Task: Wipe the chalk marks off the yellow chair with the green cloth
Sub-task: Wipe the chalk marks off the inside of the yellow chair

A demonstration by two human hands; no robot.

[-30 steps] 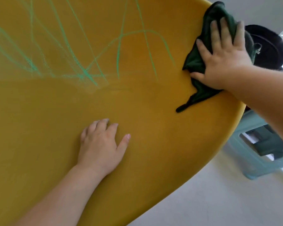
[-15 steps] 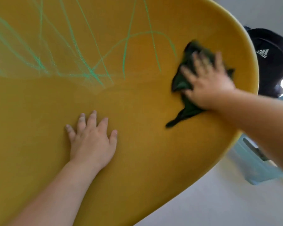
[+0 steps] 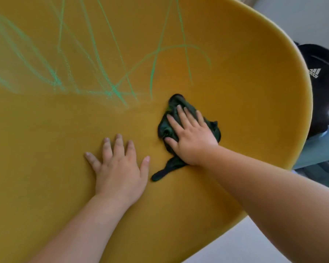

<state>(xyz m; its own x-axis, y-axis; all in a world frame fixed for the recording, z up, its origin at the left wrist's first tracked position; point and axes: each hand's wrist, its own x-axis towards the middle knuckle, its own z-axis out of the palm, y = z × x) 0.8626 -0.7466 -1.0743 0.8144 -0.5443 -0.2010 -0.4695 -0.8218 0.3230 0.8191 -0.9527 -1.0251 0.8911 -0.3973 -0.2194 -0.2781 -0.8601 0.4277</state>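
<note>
From the head camera, we see the yellow chair (image 3: 235,92) filling almost the whole view, its broad curved surface tilted towards us and its rounded rim running down the right side.

Green chalk marks (image 3: 114,88) cross the upper left and upper middle of that surface in long, loose strokes. Several of them meet in a dense tangle just above the middle.

The green cloth (image 3: 164,130) lies bunched on the chair a little right of centre, just below and to the right of that tangle. It touches none of the clear strokes. A thin tail of it trails down and to the left.

Our right hand (image 3: 192,137) lies flat on top of the cloth with the fingers straight and slightly spread. Its grip is unclenched, so the palm presses the fabric against the chair and nothing is pinched.

Our left hand (image 3: 120,168) rests on bare yellow just beside the cloth's tail. Its fingers are splayed, and its grip is likewise flat and holds nothing.

Beyond the rim on the right sits a black item with a white logo (image 3: 323,73), and below it a pale teal object (image 3: 319,145). We cannot tell what either one is.

A pale floor (image 3: 254,243) shows at the lower right.
</note>
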